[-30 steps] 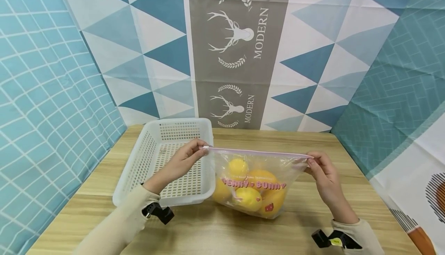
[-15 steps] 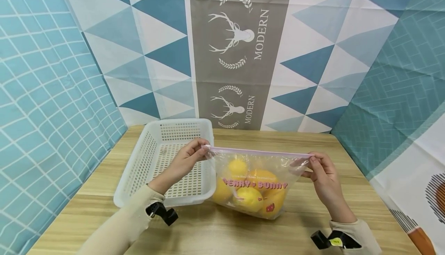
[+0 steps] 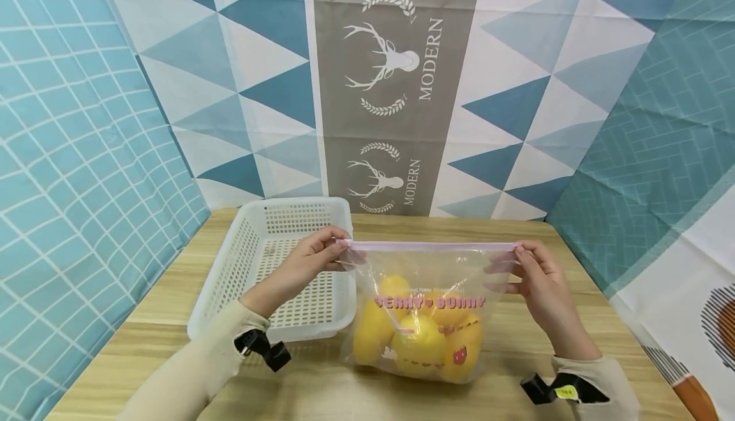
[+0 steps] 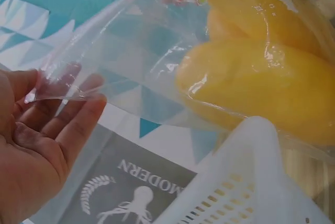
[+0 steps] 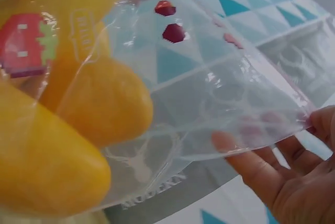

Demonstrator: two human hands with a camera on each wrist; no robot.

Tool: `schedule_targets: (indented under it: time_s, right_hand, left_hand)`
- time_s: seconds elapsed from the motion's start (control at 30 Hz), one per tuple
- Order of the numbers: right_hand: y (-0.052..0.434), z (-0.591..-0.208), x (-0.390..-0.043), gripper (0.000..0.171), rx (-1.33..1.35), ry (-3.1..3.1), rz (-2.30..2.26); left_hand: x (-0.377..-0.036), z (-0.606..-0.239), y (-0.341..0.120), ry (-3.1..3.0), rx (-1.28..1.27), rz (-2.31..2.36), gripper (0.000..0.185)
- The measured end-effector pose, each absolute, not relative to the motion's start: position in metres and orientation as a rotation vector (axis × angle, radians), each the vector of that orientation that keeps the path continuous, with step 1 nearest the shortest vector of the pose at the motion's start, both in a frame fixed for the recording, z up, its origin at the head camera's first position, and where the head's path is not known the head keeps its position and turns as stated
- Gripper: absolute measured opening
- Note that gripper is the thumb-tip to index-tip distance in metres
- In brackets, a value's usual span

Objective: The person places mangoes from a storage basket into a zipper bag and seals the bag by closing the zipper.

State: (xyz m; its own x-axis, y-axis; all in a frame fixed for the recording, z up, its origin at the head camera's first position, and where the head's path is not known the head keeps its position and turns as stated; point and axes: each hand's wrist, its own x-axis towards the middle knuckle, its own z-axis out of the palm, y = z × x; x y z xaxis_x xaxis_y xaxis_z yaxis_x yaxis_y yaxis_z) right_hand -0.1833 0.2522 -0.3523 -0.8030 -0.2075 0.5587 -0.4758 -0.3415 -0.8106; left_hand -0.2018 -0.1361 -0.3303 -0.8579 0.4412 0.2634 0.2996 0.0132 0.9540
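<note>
Zip bag (image 3: 422, 309) of yellow fruit (image 3: 402, 338) held up by its two top corners, just right of the white basket (image 3: 230, 280), bottom resting on or barely above the wooden table (image 3: 505, 357); cannot tell which. Left hand (image 3: 312, 261) pinched on the left corner of the pink zip strip (image 3: 430, 245), right hand (image 3: 540, 280) pinched on the right corner, strip stretched level between them.

Seen only from the left wrist: fingers (image 4: 78, 124) nearly straight behind the clear film, thumb side out of sight, a fold of plastic laid over the fingertips, the basket's rim (image 4: 251, 182) just under the bag. Seen only from the right wrist: fingertips (image 5: 251, 166) showing through the film from behind, the bag's edge caught near the thumb, a pixel strawberry print (image 5: 26, 41) on the front. Seen only from the head: both hands at once and the pink lettering across the bag.

Left of the bag, the basket, perforated, its right wall partly hidden by the left hand. Behind the bag, a patterned backdrop (image 3: 396, 89) with deer emblems and triangles.

Bag clear, glossy, crinkled, upright; several smooth yellow fruits heaped in the lower half, upper half slack.
</note>
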Motion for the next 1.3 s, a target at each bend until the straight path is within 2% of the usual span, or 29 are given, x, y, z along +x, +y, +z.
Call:
schedule_targets:
  time_s: [0.2,0.63,0.9,1.3]
  right_hand:
    - [0.257,-0.36,-0.204,0.025,0.806,-1.809,2.418]
    - [0.255,-0.364,-0.254,0.016,0.362,-2.041,2.566]
    - [0.255,-0.372,-0.277,0.017,0.272,-2.113,2.638]
    - [0.251,-0.383,-0.292,0.016,0.144,-2.118,2.708]
  left_hand:
    - [-0.221,-0.338,-0.133,2.047,0.65,1.977,0.017]
    - [-0.271,-0.349,-0.133,1.907,0.45,1.987,0.013]
    - [-0.288,-0.357,-0.134,1.878,0.375,2.007,0.014]
    - [-0.306,-0.374,-0.136,1.878,0.309,2.022,0.014]
